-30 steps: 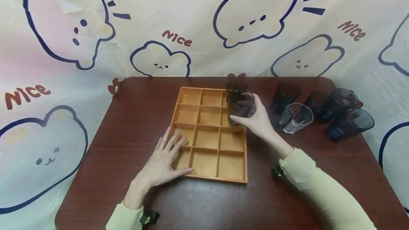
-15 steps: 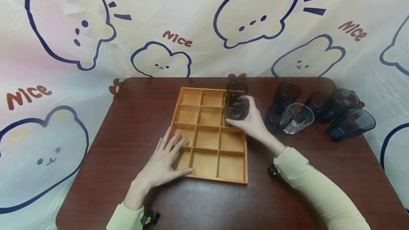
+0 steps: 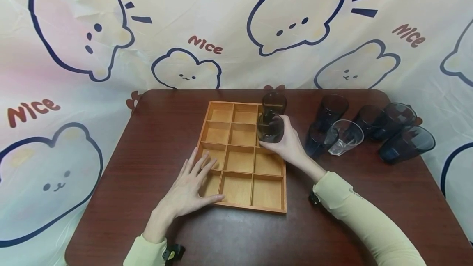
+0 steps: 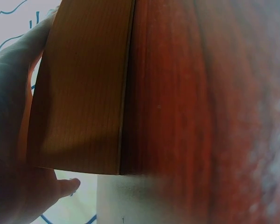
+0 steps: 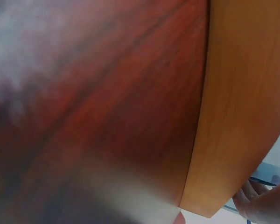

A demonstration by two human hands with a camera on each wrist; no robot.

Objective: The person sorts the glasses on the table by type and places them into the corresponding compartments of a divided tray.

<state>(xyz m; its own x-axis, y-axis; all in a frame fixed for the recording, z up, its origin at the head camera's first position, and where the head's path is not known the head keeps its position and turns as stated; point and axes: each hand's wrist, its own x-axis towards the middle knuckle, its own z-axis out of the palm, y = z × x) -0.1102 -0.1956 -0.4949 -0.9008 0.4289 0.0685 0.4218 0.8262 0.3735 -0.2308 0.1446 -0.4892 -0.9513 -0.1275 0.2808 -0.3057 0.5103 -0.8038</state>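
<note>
My right hand (image 3: 288, 145) grips a dark tinted drinking glass (image 3: 270, 129), thumb on the near side. The glass stands about upright over the right compartment of the second row from the back in the divided wooden tray (image 3: 236, 188). Just behind it, another dark glass (image 3: 274, 101) is in the back right compartment. My left hand (image 3: 186, 192) rests with fingers spread over the tray's front left corner. The left wrist view shows the tray's outer wall (image 4: 84, 84) beside that hand. In the right wrist view, the right fingers (image 5: 242, 198) appear past the tray's side.
To the right of the tray, several dark glasses (image 3: 406, 145) and a clear glass (image 3: 345, 136) stand close together on the dark red-brown table (image 3: 148, 143). A cloth printed with cartoon bears (image 3: 236, 69) hangs behind the table.
My right hand has moved the glass left and slightly toward me, and the glass has gone from tilted to about upright. The left hand and tray stay put.
</note>
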